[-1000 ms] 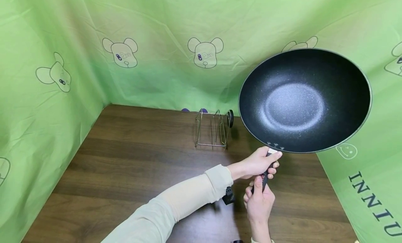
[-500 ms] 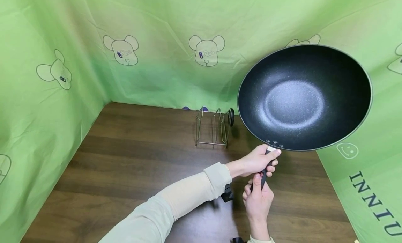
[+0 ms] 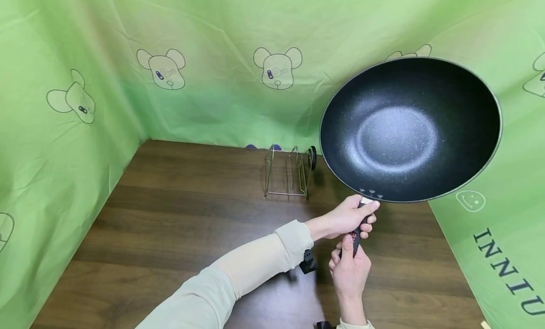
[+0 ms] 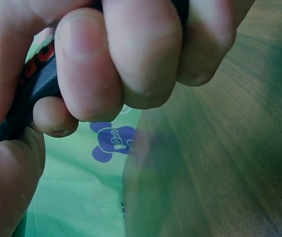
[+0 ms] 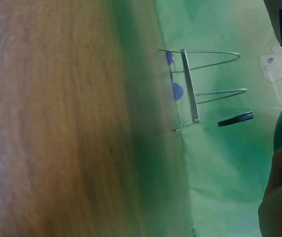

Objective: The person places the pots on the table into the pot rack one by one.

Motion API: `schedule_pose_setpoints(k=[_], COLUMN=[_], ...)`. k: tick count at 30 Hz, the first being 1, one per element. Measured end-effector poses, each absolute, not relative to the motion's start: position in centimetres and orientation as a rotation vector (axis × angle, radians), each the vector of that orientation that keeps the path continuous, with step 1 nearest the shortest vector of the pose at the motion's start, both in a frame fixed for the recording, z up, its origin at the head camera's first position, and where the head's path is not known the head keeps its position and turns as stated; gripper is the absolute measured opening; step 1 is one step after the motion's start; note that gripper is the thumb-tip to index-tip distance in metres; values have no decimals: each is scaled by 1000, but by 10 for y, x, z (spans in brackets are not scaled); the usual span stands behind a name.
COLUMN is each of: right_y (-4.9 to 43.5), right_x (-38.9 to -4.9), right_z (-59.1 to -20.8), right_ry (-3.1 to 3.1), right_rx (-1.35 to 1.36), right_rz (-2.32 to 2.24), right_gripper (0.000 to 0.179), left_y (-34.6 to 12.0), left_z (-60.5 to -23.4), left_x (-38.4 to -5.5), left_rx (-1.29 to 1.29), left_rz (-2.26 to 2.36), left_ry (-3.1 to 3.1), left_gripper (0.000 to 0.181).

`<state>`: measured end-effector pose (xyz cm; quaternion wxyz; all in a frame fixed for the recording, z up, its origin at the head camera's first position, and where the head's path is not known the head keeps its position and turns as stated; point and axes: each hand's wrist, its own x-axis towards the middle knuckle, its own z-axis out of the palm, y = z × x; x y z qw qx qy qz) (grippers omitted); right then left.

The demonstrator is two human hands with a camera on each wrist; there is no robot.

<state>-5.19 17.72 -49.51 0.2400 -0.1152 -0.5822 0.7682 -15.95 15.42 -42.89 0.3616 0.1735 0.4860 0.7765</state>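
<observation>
A large black wok with a speckled inside is held up at the right of the head view, tilted so its bowl faces me. My left hand grips the black handle close to the rim, its thumb lying along the top. Lower down, my right hand wraps the handle's end, thumb upward. The left wrist view shows curled fingers around the handle with its red lettering. Only part of a hand enters the right wrist view at its right edge.
A wire rack with a black disc at its right side stands at the back of the wooden table, left of the wok. Green printed cloth walls the table at the back and both sides.
The wok has risen very slightly in the head view, and the view itself has shifted a little. Both hands keep the same grip on the handle.
</observation>
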Motion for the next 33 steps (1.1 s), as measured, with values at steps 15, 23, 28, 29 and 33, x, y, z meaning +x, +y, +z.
schedule_pose_setpoints(k=[15,23,28,29,33], right_y=[177,179,179,179,178], right_x=[-56,-57,-59,-59,-60], right_z=[-495,-496,-496,-496,-495], right_ry=[-1629,-1689,-1691,-1691,-1693], right_rx=[-301,-306,-280,-276,-272], right_rz=[2059,2014,2010,2010,2013], right_gripper=[51,49,48,49,50], left_y=[153,152,151,151,150], left_z=[-427,-427,-426,-426,-426], left_x=[-164,-166,-167,-167,-168], left_rx=[468,486,495,498,494], left_rz=[2009,2011,2013,2014,2021], left_ry=[1247,1228,1222,1223,1222], left_gripper=[28,31,30,30,30])
